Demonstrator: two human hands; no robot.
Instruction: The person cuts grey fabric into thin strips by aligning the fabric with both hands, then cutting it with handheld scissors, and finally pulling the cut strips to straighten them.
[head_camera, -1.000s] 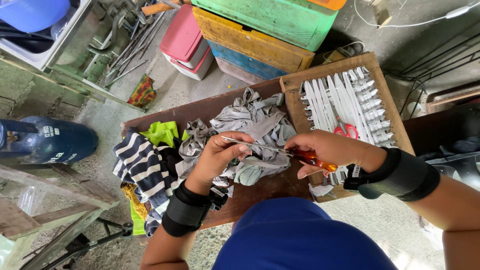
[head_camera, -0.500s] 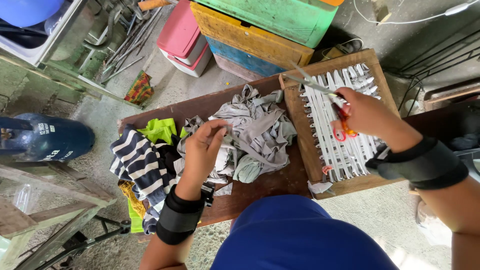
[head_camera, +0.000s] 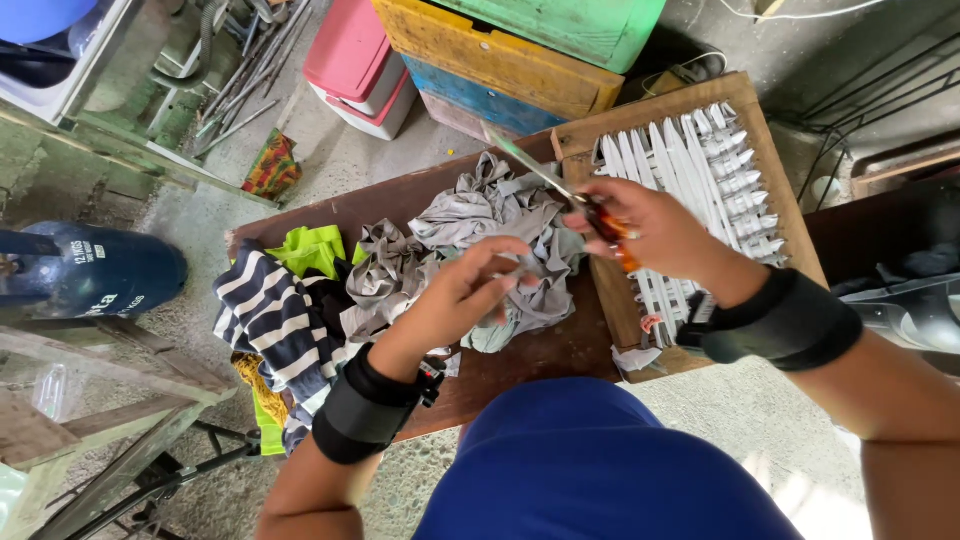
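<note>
Here the right hand (head_camera: 655, 232) is raised over the wooden table (head_camera: 540, 355), fingers clamped round orange-handled scissors (head_camera: 570, 195) whose blades point up-left, while the left hand (head_camera: 470, 290) pinches a crumpled grey cloth (head_camera: 500, 225) heaped mid-table beside a white-stripped weaving frame (head_camera: 690, 180).

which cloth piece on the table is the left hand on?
The grey cloth in the middle, under the left hand; the striped cloth and the lime-green cloth lie untouched further left.
</note>
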